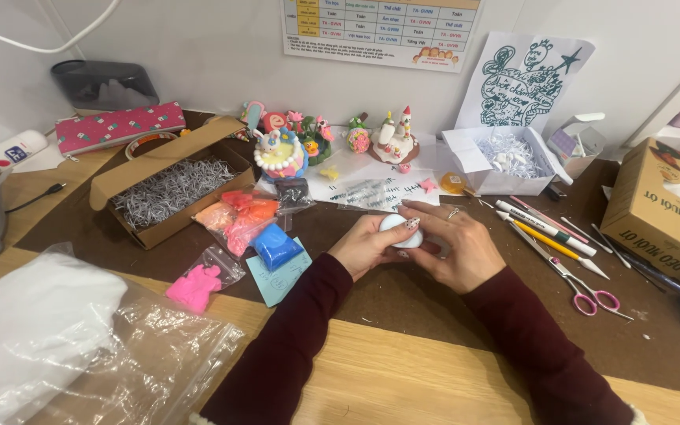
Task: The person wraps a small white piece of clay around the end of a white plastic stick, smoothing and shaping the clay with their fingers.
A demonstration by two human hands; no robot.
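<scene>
Two hands meet over the brown desk mat [403, 295], dark red sleeves [293, 346] running back toward the camera. Left hand [367, 248] and right hand [458, 252] cup a smooth white lump of clay [399, 230] between them, fingers closed round it, right thumb pressing on top. Just left of the grip: blue clay block in a clear bag [275, 246], pink clay piece [194, 287] nearer. Right of it: pink-handled scissors [584, 293]. Beyond the grip: small painted clay figurines [285, 149] by the wall

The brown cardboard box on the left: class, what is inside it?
The brown cardboard box holds silvery shredded paper filling. Anything beneath the shreds is covered and cannot be seen.
</scene>
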